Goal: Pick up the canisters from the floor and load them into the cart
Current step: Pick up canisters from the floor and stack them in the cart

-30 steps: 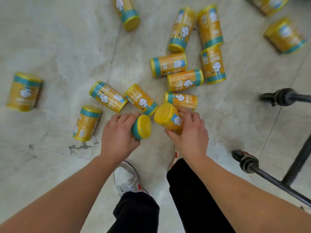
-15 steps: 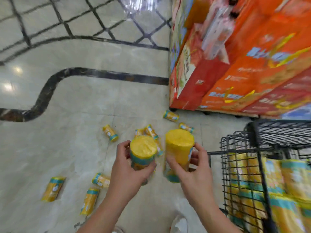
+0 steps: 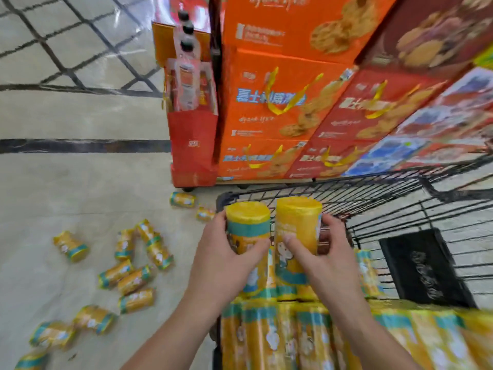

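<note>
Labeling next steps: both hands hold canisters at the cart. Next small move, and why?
Probably lower both into the cart: left hand grips the left canister, right hand the right canister, upright above the loaded canisters; more lie on the floor.

Your left hand grips a yellow canister upright, and your right hand grips a second canister just beside it, both over the wire cart. Its near end holds packed canisters. Many loose canisters lie scattered on the floor.
</note>
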A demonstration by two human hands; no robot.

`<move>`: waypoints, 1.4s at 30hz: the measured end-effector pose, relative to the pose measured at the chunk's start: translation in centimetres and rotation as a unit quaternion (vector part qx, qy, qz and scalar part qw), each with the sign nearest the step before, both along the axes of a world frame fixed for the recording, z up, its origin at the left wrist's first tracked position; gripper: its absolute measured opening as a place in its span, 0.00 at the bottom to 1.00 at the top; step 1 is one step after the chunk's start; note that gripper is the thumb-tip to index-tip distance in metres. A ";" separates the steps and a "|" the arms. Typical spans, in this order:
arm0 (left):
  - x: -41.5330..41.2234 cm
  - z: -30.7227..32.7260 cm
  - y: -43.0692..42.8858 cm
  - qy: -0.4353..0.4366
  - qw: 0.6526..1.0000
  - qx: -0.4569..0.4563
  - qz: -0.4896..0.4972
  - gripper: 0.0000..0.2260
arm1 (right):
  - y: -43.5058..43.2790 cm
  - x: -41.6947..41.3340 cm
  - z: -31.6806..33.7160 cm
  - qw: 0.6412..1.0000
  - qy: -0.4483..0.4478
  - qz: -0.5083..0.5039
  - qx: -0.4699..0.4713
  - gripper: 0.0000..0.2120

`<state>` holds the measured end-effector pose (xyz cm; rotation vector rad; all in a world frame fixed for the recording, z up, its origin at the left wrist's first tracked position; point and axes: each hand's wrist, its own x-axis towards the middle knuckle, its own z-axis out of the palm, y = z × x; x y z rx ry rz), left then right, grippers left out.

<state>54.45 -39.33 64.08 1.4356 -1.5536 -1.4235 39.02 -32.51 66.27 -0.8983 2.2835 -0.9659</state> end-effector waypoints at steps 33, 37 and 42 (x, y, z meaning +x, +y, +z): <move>4.2 -0.8 1.0 -0.035 0.994 -0.068 0.076 0.22 | -4.5 2.7 -2.6 0.971 0.102 0.211 -0.048 0.16; 16.4 -1.6 0.2 -0.038 0.987 -0.060 0.146 0.22 | -6.1 11.9 -0.8 0.963 0.095 0.241 -0.079 0.14; 34.1 -7.7 2.0 -0.149 0.970 0.013 0.189 0.23 | -6.3 25.3 -4.8 0.952 0.094 0.291 0.011 0.15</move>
